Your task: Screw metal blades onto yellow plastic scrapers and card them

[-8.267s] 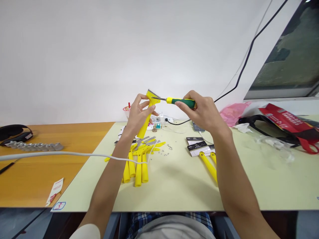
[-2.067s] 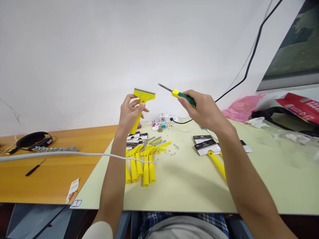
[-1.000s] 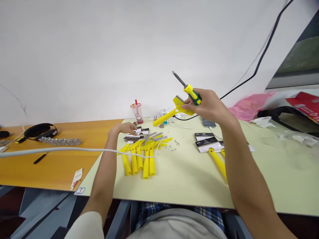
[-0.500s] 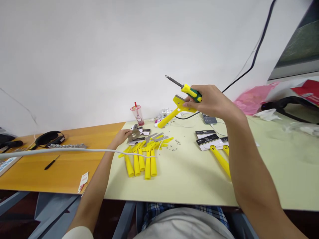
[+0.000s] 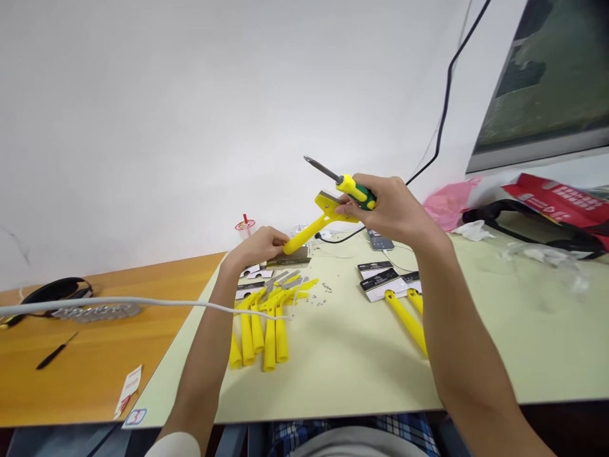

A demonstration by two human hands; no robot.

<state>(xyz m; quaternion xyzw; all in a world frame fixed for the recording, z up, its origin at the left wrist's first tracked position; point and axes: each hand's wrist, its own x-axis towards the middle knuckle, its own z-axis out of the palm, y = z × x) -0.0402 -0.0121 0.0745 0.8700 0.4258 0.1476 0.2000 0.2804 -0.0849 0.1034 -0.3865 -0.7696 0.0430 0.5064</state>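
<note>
My right hand is closed around a green-and-yellow screwdriver and the head of a yellow scraper, both raised above the table. The screwdriver's tip points up and left; the scraper's handle slants down left. My left hand pinches a greyish packaging card at the handle's lower end. Whether the handle passes through the card cannot be made out. Below lie several yellow scrapers in a pile, with packaging cards beside them and small loose screws to the right.
Carded scrapers lie near my right forearm. Behind them are a phone, a pink bag and a black strap. A white cable crosses the view at left. A cup stands by the wall.
My left hand has brought the card up and right to the scraper's handle end. My right hand still holds scraper and screwdriver. The view has turned somewhat right.
</note>
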